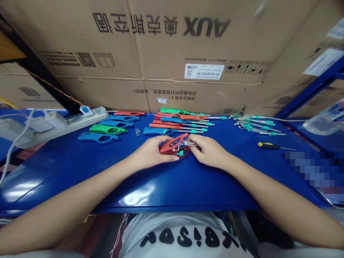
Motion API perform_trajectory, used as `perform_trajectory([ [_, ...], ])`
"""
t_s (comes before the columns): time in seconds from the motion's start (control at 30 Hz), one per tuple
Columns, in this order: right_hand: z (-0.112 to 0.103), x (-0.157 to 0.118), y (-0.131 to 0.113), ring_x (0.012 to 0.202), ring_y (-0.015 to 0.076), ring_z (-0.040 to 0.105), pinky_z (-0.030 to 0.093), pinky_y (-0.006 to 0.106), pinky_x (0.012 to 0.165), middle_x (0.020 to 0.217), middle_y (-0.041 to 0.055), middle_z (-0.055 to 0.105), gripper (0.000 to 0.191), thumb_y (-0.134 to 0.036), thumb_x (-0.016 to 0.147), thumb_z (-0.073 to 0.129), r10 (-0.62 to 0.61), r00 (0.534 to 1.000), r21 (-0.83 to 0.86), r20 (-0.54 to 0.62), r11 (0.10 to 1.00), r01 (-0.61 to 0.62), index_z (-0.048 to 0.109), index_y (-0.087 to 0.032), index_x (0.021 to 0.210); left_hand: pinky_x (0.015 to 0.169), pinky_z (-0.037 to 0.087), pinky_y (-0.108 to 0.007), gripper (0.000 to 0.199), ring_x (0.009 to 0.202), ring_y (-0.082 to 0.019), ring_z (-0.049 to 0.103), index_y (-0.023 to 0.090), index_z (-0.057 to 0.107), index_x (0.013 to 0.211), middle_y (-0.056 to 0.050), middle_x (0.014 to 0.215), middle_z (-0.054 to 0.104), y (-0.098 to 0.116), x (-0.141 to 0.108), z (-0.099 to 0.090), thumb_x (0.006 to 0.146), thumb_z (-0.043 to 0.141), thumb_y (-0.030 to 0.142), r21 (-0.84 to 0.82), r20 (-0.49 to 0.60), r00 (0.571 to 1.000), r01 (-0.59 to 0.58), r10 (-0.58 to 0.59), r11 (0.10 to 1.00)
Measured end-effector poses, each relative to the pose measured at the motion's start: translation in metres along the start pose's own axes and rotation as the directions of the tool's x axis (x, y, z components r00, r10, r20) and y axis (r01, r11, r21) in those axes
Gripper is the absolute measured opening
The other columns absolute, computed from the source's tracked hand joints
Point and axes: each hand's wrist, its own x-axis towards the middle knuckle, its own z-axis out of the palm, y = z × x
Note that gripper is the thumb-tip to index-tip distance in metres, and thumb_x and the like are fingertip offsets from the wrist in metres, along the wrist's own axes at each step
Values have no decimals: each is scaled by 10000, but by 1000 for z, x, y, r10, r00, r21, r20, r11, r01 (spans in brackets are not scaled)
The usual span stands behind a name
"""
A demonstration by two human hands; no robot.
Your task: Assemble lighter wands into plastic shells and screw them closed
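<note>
A red lighter housing (172, 144) is held in my left hand (152, 152), its two halves parted. A teal trigger piece (180, 153) shows inside it. My right hand (208, 148) pinches thin white wires (189, 144) at the housing's right end; its fingertips partly hide what else is there. Just beyond my hands lie several long-necked lighters in green, red, orange and blue, the nearest a blue lighter (158, 131). To their left rest several handles without necks, among them a green handle (107, 129) and a blue handle (98, 137).
A few small screws (137, 132) lie left of the lighters. Metal neck assemblies with teal parts (258, 125) are at the back right, near a yellow-and-black screwdriver (268, 145). A power strip (72, 123) stands at the left. A large cardboard box (166, 46) walls off the blue table's (150, 193) back.
</note>
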Motion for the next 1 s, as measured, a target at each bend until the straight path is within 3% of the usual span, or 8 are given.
perform_trajectory([
  [0.07, 2, 2, 7, 882, 207, 657, 449, 293, 727, 1060, 90, 718, 146, -216, 920, 530, -27, 1000, -43, 12, 999, 28, 633, -180, 1016, 936, 518, -373, 510, 1048, -267, 684, 193, 664, 1179, -58, 1154, 724, -5, 0, 1, 712, 821, 327, 109, 48, 998, -52, 47, 993],
  [0.17, 6, 5, 14, 875, 205, 668, 464, 290, 729, 989, 73, 732, 162, -258, 906, 593, -34, 997, -16, 63, 999, 35, 690, -186, 1013, 959, 502, -372, 465, 1094, -265, 670, 212, 649, 1208, -57, 1200, 712, -7, -2, 5, 752, 741, 202, 233, 53, 996, -76, 65, 969],
  [0.27, 8, 9, 13, 802, 199, 670, 462, 284, 684, 908, 65, 745, 146, -240, 885, 620, 27, 995, -5, 91, 1000, -27, 734, -192, 962, 952, 506, -367, 475, 1082, -258, 676, 223, 633, 1229, -53, 1206, 711, -6, -3, 8, 763, 720, 192, 233, 50, 998, -54, 44, 971],
  [0.43, 3, 10, 5, 859, 216, 691, 493, 295, 745, 955, 75, 769, 198, -193, 875, 620, 103, 981, -13, 162, 995, -103, 750, -206, 1024, 928, 511, -363, 478, 1053, -261, 685, 241, 628, 1246, -48, 1180, 723, -4, -3, 12, 776, 713, 225, 210, 43, 999, -35, 26, 977],
  [0.63, 0, 6, 9, 964, 235, 691, 492, 329, 804, 1091, 97, 750, 220, -140, 897, 550, -53, 983, -83, 178, 994, 69, 709, -182, 1044, 941, 505, -373, 498, 1066, -270, 679, 238, 619, 1248, -53, 1193, 715, -3, -4, 10, 763, 729, 253, 177, 71, 997, -33, 20, 984],
  [0.77, -3, 4, 10, 856, 200, 681, 470, 293, 724, 965, 66, 745, 186, -97, 857, 523, -160, 983, -57, 93, 985, 166, 668, -189, 929, 958, 505, -390, 550, 1091, -279, 677, 217, 596, 1265, -71, 1218, 705, -7, -2, 3, 740, 753, 264, 153, 73, 997, -19, 7, 988],
  [0.9, -32, 3, 28, 832, 203, 668, 463, 301, 717, 933, 56, 732, 208, -92, 821, 512, -153, 986, -125, 61, 979, 160, 658, -202, 919, 956, 510, -396, 621, 1088, -289, 679, 192, 572, 1301, -90, 1227, 698, -10, 1, -3, 734, 775, 344, 161, 83, 996, 21, -35, 987],
  [1.0, -80, -4, 69, 867, 245, 651, 456, 345, 731, 954, 84, 719, 189, -133, 817, 527, 30, 994, -315, -110, 947, -63, 662, -212, 922, 940, 506, -370, 558, 1088, -282, 668, 209, 609, 1254, -72, 1222, 693, -8, 1, -6, 750, 767, 390, 209, 94, 995, -48, 28, 977],
])
